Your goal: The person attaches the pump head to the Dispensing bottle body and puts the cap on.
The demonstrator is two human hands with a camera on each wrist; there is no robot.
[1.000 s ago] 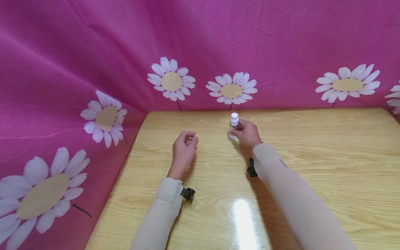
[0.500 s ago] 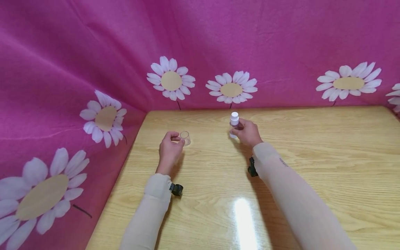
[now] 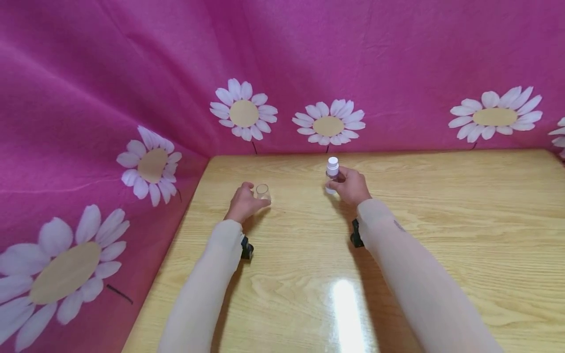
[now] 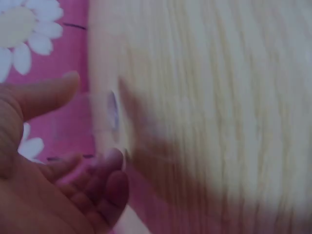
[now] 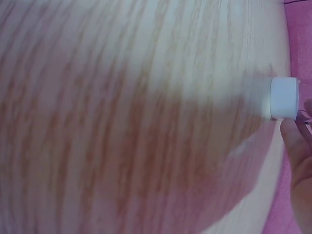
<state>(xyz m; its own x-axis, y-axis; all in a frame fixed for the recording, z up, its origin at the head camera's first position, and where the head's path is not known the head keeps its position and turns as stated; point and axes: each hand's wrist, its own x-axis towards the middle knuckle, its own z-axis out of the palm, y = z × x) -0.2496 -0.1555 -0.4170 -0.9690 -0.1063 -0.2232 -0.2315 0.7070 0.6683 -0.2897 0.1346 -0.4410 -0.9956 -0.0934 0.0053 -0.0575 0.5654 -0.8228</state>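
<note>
A small clear glass (image 3: pixel 262 190) stands upright on the table, left of the middle in the head view. At its left side is my left hand (image 3: pixel 245 202), thumb and fingers spread apart near the glass; contact cannot be made out. The left wrist view is blurred and shows a wide gap between the thumb (image 4: pixel 51 95) and the slightly bent fingers. Farther right, my right hand (image 3: pixel 354 187) grips a small upright bottle (image 3: pixel 332 167) with a white cap, a see-through middle and a white base. That white base (image 5: pixel 284 98) shows at the right edge of the right wrist view.
The wooden table (image 3: pixel 300 245) has a bright light reflection (image 3: pixel 347 314) near the front. A pink cloth (image 3: pixel 282 49) with large daisies hangs behind it and along its left side. A small black wrist camera (image 3: pixel 247 248) sits on the left sleeve, another on the right.
My left hand first moved left, bringing the glass into view, then forward again with its thumb and fingers spreading beside the glass. The right hand and bottle stay in place.
</note>
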